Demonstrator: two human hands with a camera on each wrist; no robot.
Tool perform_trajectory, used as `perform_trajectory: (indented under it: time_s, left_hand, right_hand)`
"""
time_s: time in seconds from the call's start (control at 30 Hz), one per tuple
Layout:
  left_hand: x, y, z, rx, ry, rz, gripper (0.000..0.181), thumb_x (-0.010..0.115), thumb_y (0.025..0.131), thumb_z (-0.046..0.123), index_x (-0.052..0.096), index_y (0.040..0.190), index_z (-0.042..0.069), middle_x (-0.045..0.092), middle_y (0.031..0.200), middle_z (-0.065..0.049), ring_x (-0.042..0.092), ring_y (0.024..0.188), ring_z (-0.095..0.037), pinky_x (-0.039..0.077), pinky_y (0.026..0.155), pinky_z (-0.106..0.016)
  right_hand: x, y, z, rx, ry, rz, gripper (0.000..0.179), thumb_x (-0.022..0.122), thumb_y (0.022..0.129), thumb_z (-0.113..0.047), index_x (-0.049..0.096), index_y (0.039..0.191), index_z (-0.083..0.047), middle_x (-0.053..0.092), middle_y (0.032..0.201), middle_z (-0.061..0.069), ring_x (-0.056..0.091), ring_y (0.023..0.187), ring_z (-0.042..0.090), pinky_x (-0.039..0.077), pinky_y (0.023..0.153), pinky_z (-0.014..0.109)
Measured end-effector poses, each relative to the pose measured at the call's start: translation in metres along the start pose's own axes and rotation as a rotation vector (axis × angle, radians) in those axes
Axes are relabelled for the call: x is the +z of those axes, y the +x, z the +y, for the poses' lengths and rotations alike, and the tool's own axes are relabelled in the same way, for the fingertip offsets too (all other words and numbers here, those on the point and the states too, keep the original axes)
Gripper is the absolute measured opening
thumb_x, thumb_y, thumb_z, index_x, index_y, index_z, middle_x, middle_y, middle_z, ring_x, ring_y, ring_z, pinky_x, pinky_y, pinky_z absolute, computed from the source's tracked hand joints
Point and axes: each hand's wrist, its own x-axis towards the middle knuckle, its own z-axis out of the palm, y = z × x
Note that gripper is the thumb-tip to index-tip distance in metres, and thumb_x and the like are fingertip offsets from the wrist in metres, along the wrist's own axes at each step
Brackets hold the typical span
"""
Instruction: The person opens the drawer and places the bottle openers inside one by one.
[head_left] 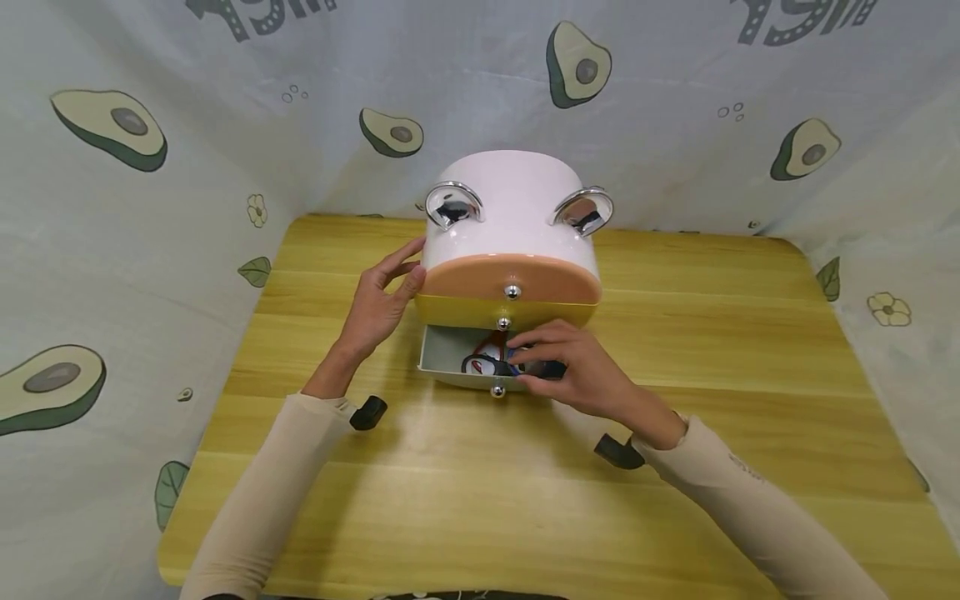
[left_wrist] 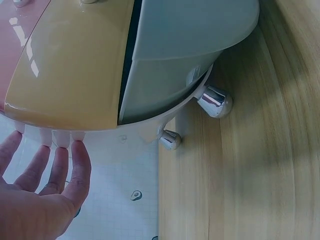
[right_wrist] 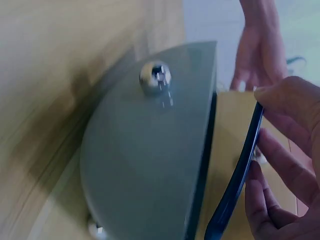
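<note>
A small rounded white drawer cabinet (head_left: 517, 200) stands on the table. Its bottom grey-green drawer (head_left: 442, 350) is pulled out, and a black ring-shaped handle (head_left: 468, 367) and a red loop (head_left: 489, 343) show inside. My right hand (head_left: 581, 371) is over the drawer's right part. Between thumb and fingers it pinches a slim, slightly curved dark blue strip-like thing (right_wrist: 240, 172), seen edge-on in the right wrist view; I cannot tell its kind. My left hand (head_left: 377, 308) rests straight fingertips against the cabinet's left side, beside the yellow drawer (left_wrist: 75, 70).
Above the pulled-out drawer are the closed yellow drawer and an orange drawer (head_left: 480, 275), each with a chrome knob. Two mirrored ear-like pieces (head_left: 454, 205) stick up from the cabinet top. The wooden table (head_left: 712, 333) backs onto an avocado-print curtain (head_left: 675, 100).
</note>
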Motion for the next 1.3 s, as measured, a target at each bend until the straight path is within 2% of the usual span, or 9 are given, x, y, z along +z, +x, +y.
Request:
perform_trajectory:
  time_s: [0.27, 0.37, 0.53, 0.67, 0.8, 0.9, 1.0, 1.1, 1.3]
  left_hand:
    - [0.001, -0.001, 0.000, 0.011, 0.002, 0.005, 0.046, 0.058, 0.102, 0.031, 0.054, 0.147, 0.024, 0.051, 0.150, 0.000, 0.056, 0.130, -0.022, 0.051, 0.104, -0.050]
    - [0.001, -0.001, 0.000, 0.013, 0.004, 0.003, 0.046, 0.058, 0.102, 0.031, 0.054, 0.147, 0.024, 0.052, 0.150, 0.000, 0.056, 0.130, -0.022, 0.051, 0.104, -0.050]
    - [0.001, -0.001, -0.001, 0.010, 0.008, 0.003, 0.045, 0.058, 0.102, 0.030, 0.054, 0.146, 0.024, 0.051, 0.151, 0.001, 0.055, 0.130, -0.022, 0.051, 0.104, -0.049]
    - [0.000, -0.002, -0.001, 0.001, 0.005, 0.003, 0.045, 0.057, 0.103, 0.028, 0.054, 0.147, 0.023, 0.050, 0.152, 0.001, 0.055, 0.131, -0.022, 0.051, 0.104, -0.050]
    - [0.000, -0.001, 0.000, -0.001, 0.004, -0.001, 0.045, 0.057, 0.103, 0.028, 0.053, 0.148, 0.023, 0.050, 0.152, 0.000, 0.054, 0.131, -0.023, 0.051, 0.104, -0.051]
    - [0.000, 0.000, -0.001, 0.003, 0.007, 0.000, 0.046, 0.057, 0.103, 0.029, 0.052, 0.148, 0.024, 0.050, 0.151, 0.001, 0.054, 0.131, -0.022, 0.052, 0.103, -0.050]
    - [-0.001, 0.000, 0.000, 0.005, 0.006, 0.007, 0.045, 0.057, 0.102, 0.030, 0.053, 0.147, 0.024, 0.052, 0.149, 0.000, 0.055, 0.129, -0.021, 0.052, 0.102, -0.049]
    - [-0.001, 0.000, 0.000, 0.005, 0.001, 0.008, 0.045, 0.057, 0.102, 0.031, 0.053, 0.147, 0.024, 0.054, 0.148, 0.000, 0.056, 0.129, -0.021, 0.052, 0.102, -0.049]
    - [0.001, 0.000, -0.002, 0.005, -0.002, 0.001, 0.045, 0.056, 0.103, 0.030, 0.053, 0.148, 0.023, 0.053, 0.149, 0.000, 0.056, 0.129, -0.021, 0.052, 0.103, -0.048]
  right_hand:
    - [0.013, 0.013, -0.001, 0.050, -0.069, -0.081, 0.021, 0.080, 0.084, -0.015, 0.079, 0.105, -0.010, 0.071, 0.121, 0.006, 0.060, 0.111, 0.025, 0.050, 0.094, 0.043]
    - [0.016, 0.013, -0.002, 0.071, -0.102, -0.077, 0.019, 0.079, 0.086, -0.013, 0.079, 0.104, -0.008, 0.072, 0.121, 0.007, 0.062, 0.111, 0.027, 0.052, 0.095, 0.044]
    - [0.019, 0.010, -0.005, 0.108, -0.163, -0.005, 0.016, 0.078, 0.086, -0.009, 0.079, 0.102, -0.005, 0.074, 0.114, 0.008, 0.066, 0.107, 0.027, 0.055, 0.091, 0.044]
    - [0.020, 0.004, -0.009, 0.118, -0.158, 0.055, 0.018, 0.079, 0.085, -0.010, 0.079, 0.103, -0.007, 0.076, 0.106, 0.005, 0.067, 0.097, 0.022, 0.058, 0.080, 0.039]
    - [0.023, -0.004, -0.017, 0.062, -0.098, 0.123, 0.020, 0.081, 0.082, -0.007, 0.079, 0.102, -0.008, 0.077, 0.093, 0.001, 0.068, 0.082, 0.013, 0.058, 0.067, 0.032]
    - [0.028, -0.012, -0.023, 0.016, -0.048, 0.143, 0.021, 0.082, 0.080, -0.003, 0.079, 0.100, -0.008, 0.075, 0.084, -0.002, 0.065, 0.071, 0.007, 0.055, 0.060, 0.025]
    - [0.035, -0.020, -0.027, 0.020, -0.035, 0.110, 0.021, 0.081, 0.081, -0.004, 0.078, 0.101, -0.009, 0.075, 0.084, -0.003, 0.064, 0.067, 0.003, 0.052, 0.055, 0.019]
    - [0.043, -0.026, -0.028, 0.072, -0.061, 0.052, 0.022, 0.079, 0.084, -0.008, 0.078, 0.105, -0.012, 0.077, 0.090, -0.001, 0.066, 0.067, 0.002, 0.052, 0.055, 0.016]
    - [0.055, -0.030, -0.025, 0.194, -0.089, -0.014, 0.022, 0.076, 0.088, -0.008, 0.077, 0.110, -0.009, 0.078, 0.094, 0.003, 0.070, 0.068, 0.007, 0.058, 0.060, 0.023]
